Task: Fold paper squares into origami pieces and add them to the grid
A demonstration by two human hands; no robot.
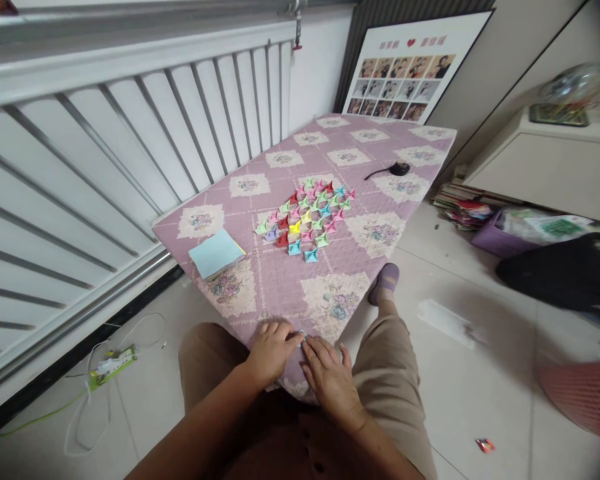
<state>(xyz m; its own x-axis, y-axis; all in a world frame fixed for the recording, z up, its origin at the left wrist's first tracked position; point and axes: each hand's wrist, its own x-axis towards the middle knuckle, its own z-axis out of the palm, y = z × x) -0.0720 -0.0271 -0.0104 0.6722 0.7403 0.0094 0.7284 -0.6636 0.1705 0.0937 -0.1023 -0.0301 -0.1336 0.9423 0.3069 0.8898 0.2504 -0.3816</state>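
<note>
At the near corner of the table, my left hand [273,350] and my right hand [330,377] meet over a small piece of light blue paper [301,333]. Only a bit of the paper shows; my fingers cover the rest, so its folds are hidden. The left thumb and the right fingertips press on it from either side. Farther up the cloth stand several small folded paper pieces [295,227] in rows, in green, pink, red, yellow, blue and purple. To their left lies a stack of paper sheets [216,253], light blue on top.
A patterned purple tablecloth [280,287] covers the table. A black object with a thin tail [399,169] lies toward its far right. A white radiator [130,133] runs along the left, and a photo board [410,67] leans behind. A power strip [113,367] is on the floor.
</note>
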